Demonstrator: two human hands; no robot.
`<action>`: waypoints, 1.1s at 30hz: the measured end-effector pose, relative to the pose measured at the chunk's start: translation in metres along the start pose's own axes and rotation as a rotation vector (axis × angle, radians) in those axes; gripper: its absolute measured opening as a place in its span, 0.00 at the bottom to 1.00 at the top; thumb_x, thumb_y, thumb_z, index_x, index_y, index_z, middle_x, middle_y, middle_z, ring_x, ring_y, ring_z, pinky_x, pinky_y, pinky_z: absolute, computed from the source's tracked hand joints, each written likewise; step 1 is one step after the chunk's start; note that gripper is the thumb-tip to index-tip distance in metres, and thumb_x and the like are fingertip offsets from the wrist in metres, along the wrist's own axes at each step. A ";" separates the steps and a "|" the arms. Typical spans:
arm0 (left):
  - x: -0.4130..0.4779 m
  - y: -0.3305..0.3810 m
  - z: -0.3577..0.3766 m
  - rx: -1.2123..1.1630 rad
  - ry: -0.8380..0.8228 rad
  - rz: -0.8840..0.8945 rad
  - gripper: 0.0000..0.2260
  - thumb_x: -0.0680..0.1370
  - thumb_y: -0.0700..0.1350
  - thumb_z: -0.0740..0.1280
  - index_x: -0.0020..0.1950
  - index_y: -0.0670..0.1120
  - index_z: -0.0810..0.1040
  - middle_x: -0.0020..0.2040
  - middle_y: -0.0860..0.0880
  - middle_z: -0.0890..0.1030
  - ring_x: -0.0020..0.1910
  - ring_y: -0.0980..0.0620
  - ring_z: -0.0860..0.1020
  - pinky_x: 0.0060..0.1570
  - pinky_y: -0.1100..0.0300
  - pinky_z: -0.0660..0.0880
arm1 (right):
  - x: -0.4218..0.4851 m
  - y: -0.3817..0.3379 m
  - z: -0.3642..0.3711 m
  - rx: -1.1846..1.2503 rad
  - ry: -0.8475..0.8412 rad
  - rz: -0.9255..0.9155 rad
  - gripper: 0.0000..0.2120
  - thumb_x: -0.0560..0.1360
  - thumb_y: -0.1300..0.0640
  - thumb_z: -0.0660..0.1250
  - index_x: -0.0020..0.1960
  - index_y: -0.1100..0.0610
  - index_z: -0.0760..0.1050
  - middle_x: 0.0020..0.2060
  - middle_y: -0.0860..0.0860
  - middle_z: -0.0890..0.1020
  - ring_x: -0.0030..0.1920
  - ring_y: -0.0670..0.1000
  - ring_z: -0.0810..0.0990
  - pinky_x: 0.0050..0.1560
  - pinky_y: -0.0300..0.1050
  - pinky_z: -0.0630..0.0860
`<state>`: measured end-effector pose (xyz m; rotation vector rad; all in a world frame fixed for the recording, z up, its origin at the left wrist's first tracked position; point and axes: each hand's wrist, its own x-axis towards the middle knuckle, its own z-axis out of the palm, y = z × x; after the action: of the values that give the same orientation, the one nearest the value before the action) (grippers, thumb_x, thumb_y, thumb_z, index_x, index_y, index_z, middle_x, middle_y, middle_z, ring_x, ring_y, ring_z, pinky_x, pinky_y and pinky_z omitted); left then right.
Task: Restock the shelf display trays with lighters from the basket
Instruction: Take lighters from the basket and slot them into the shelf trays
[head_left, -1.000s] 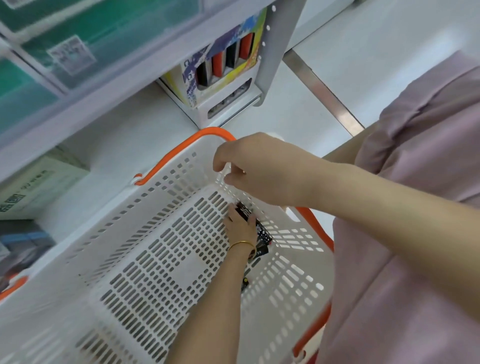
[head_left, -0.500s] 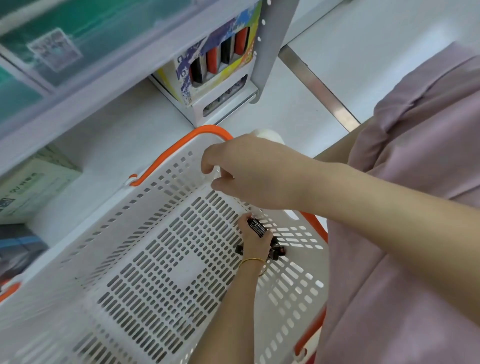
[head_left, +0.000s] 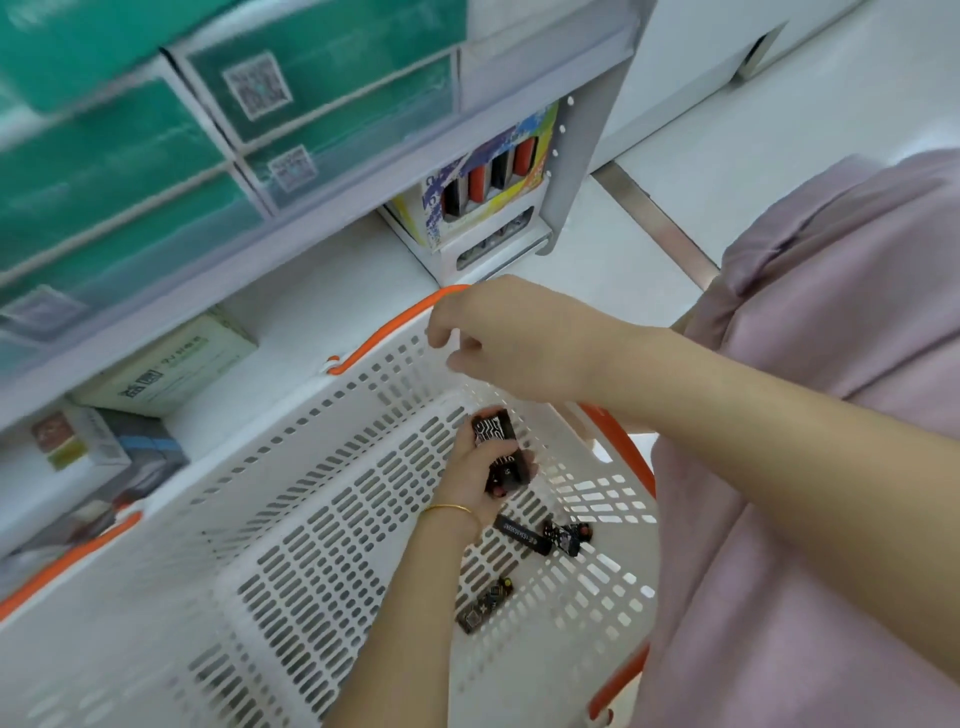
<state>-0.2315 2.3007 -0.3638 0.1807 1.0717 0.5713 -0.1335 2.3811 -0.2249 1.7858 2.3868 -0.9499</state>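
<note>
Left hand (head_left: 470, 480): down inside the basket (head_left: 171, 561), fingers clamped round a few black patterned lighters (head_left: 493, 434).
Right hand (head_left: 519, 338): over the far rim beside the orange handle (head_left: 384, 332), fingers curled; cannot tell if they grip.
Loose lighters (head_left: 522, 535): three lying on the basket floor.
Display tray (head_left: 431, 208): on the shelf beyond, holding upright red and black lighters.

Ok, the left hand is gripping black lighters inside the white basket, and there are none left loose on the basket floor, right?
Not quite. The left hand does grip black lighters inside the white basket, but the head view shows three loose lighters lying on the basket floor beside it.
</note>
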 end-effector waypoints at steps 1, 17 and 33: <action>-0.015 0.016 0.002 -0.005 -0.023 0.059 0.16 0.76 0.28 0.61 0.57 0.47 0.74 0.46 0.40 0.75 0.37 0.46 0.79 0.38 0.54 0.79 | -0.005 -0.006 -0.008 -0.003 0.005 -0.023 0.09 0.78 0.59 0.60 0.57 0.54 0.74 0.48 0.48 0.76 0.50 0.50 0.74 0.45 0.39 0.68; -0.201 0.120 0.055 0.173 -0.098 0.579 0.16 0.75 0.28 0.62 0.58 0.45 0.72 0.44 0.38 0.78 0.38 0.40 0.80 0.39 0.44 0.81 | -0.077 -0.058 -0.099 0.636 0.004 -0.207 0.08 0.74 0.68 0.66 0.50 0.57 0.76 0.39 0.56 0.79 0.33 0.45 0.77 0.29 0.35 0.73; -0.302 0.177 0.164 0.207 -0.286 0.727 0.17 0.67 0.33 0.67 0.54 0.46 0.75 0.38 0.43 0.79 0.31 0.49 0.78 0.26 0.59 0.77 | -0.146 -0.096 -0.226 0.903 0.286 -0.528 0.08 0.73 0.69 0.66 0.48 0.58 0.76 0.43 0.54 0.83 0.40 0.46 0.80 0.39 0.37 0.77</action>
<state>-0.2572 2.3128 0.0216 0.8298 0.7642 1.0464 -0.0904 2.3457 0.0554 1.5084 2.9467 -2.2595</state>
